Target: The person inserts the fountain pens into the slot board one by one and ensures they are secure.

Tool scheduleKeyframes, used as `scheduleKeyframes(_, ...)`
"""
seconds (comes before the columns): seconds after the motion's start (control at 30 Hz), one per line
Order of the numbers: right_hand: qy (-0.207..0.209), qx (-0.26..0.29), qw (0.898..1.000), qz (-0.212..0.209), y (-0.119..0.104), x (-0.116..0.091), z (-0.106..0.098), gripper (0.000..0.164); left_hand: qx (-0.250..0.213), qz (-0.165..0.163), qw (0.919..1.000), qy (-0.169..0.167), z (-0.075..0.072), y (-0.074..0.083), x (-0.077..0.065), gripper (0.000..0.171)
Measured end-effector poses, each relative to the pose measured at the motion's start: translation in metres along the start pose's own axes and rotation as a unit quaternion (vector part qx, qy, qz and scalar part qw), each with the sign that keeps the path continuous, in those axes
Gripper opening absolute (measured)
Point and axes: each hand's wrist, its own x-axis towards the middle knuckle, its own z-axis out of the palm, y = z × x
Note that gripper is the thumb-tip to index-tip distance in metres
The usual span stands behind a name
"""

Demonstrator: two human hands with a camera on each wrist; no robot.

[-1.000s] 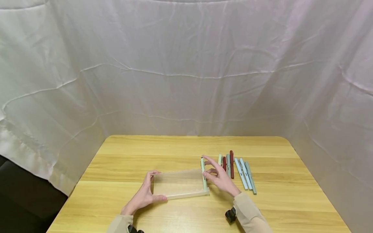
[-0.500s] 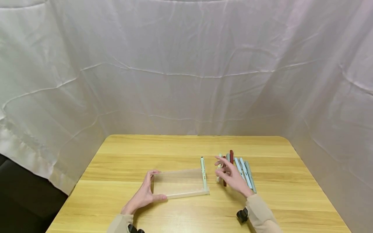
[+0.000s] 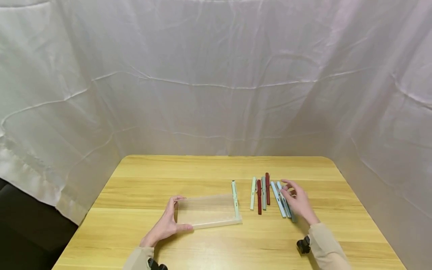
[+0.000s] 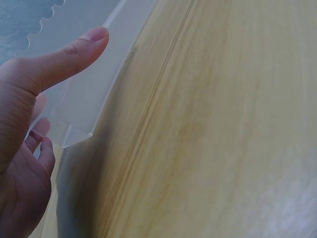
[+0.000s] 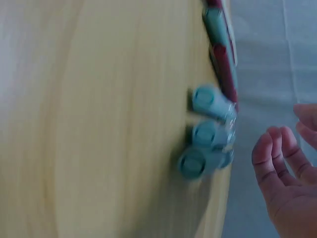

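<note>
My left hand grips the left end of a clear plastic pen tray, thumb on the front wall and fingers behind. The left wrist view shows the thumb across the tray's clear wall and its scalloped edge. A pale green pen lies at the tray's right end, its top projecting past the back. My right hand hovers at the rightmost pens, fingers bent loosely, nothing visibly held. Under it are two light blue pens and a grey-green pen, partly hidden. A gap separates fingers and pens in the right wrist view.
Between tray and right hand lie another pale green pen, two dark red pens and a grey-green pen. All rest on a wooden table. A pale curtain surrounds its back and sides.
My right hand has let go of the pale green pen in the tray and moved right, past the middle pens, to the rightmost ones. The left hand and tray have stayed put.
</note>
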Motion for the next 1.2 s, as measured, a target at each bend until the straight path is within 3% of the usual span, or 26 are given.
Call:
scheduleKeyframes(0.17, -0.011, -0.047, 0.998, 0.028, 0.010, 0.000, -0.008, 0.039, -0.013, 0.001, 0.9999, -0.004, -0.003, 0.022, -0.003, 0.096)
scheduleKeyframes(0.67, -0.038, -0.084, 0.992, 0.087, 0.025, 0.012, -0.013, 0.045, -0.011, -0.011, 0.9999, -0.003, -0.003, 0.023, -0.003, 0.097)
scheduleKeyframes(1.2, -0.087, -0.091, 0.986, 0.111, 0.033, 0.015, -0.020, 0.055, -0.005, -0.015, 0.9999, 0.001, -0.003, 0.025, -0.003, 0.097)
